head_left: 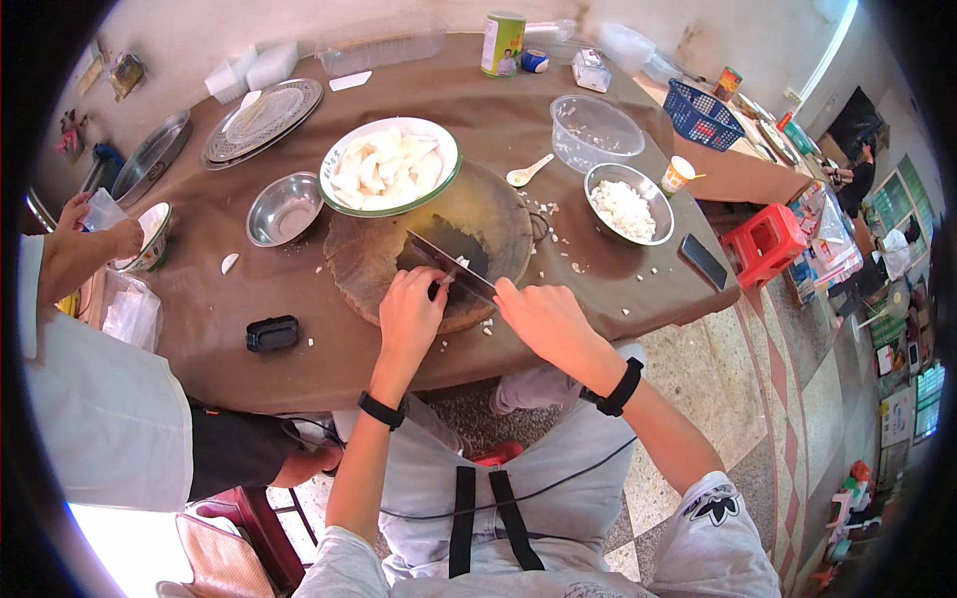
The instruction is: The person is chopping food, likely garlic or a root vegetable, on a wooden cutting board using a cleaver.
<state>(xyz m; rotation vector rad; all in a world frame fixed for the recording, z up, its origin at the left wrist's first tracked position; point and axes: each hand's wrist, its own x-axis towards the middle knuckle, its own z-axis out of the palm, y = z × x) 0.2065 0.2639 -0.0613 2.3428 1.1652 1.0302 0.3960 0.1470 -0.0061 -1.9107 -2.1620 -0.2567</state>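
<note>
My right hand (pixel 546 315) grips a cleaver (pixel 449 263) whose blade slants across the round wooden chopping block (pixel 361 261). Close against the blade, my left hand (pixel 412 305) is closed over the block, fingertips pressed together; what they hold is largely hidden. A few small white bits (pixel 462 262) lie by the blade. At the block's far left side stands a white bowl (pixel 457 159) with a green rim, heaped with pale cut wedges (pixel 391 164). White diced pieces (pixel 627 209) fill a steel bowl (pixel 667 225) to the right, and scattered crumbs lie around the block.
An empty steel bowl (pixel 284 209), black plastic case (pixel 272 334), white spoon (pixel 529 170), clear plastic tub (pixel 596 135), paper cup (pixel 677 175) and phone (pixel 703 262) surround the block. A co-worker's hands (pixel 122 239) work at the left; a red stool (pixel 766 244) stands right.
</note>
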